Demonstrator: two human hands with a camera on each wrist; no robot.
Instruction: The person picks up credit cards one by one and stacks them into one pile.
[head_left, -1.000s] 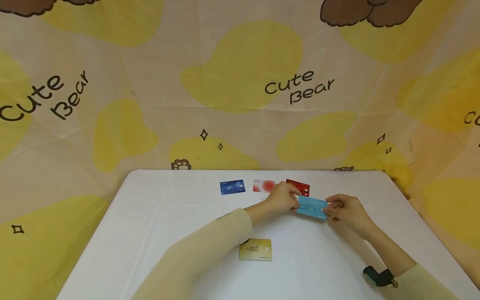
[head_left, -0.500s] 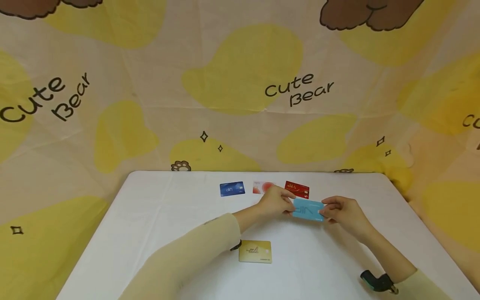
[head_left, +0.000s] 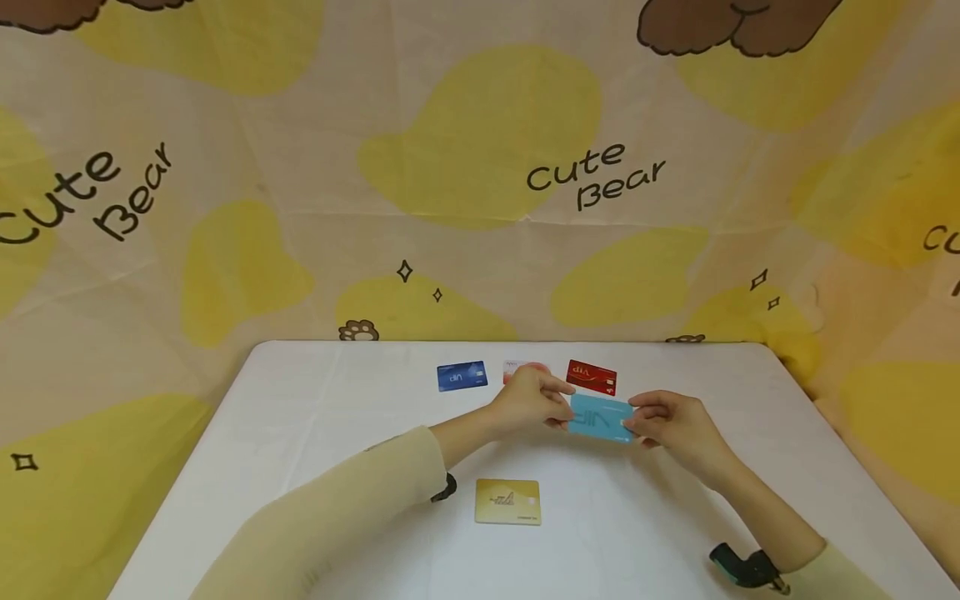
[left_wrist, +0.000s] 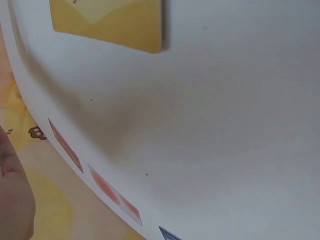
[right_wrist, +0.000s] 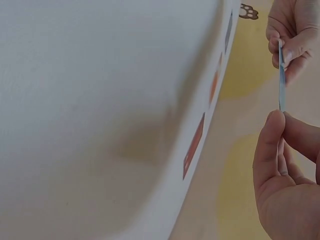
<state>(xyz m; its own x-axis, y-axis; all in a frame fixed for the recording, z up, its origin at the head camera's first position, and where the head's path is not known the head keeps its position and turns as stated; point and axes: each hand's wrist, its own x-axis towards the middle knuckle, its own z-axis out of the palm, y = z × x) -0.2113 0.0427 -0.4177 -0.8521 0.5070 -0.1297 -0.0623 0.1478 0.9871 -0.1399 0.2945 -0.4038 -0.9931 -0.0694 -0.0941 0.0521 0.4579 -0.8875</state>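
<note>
Between both hands a light blue card [head_left: 601,418] with VIP lettering is held above the table. My left hand [head_left: 526,398] pinches its left edge, and my right hand [head_left: 678,427] pinches the right edge between thumb and fingers. In the right wrist view the blue card [right_wrist: 281,80] appears edge-on, with the right hand [right_wrist: 290,185] below it and the left hand [right_wrist: 297,35] above. Only part of the left hand [left_wrist: 15,195] shows in the left wrist view; the card is out of sight there.
On the white table [head_left: 337,517], a dark blue card [head_left: 462,376], a white and pink card [head_left: 517,369] partly behind the left hand, and a red card [head_left: 592,377] lie along the back. A gold card [head_left: 507,502] lies nearer. Patterned cloth [head_left: 480,167] hangs behind.
Both hands have moved left with the blue card, from in front of the red card's right side toward its left. The left hand now covers more of the pink card. The other cards have stayed put.
</note>
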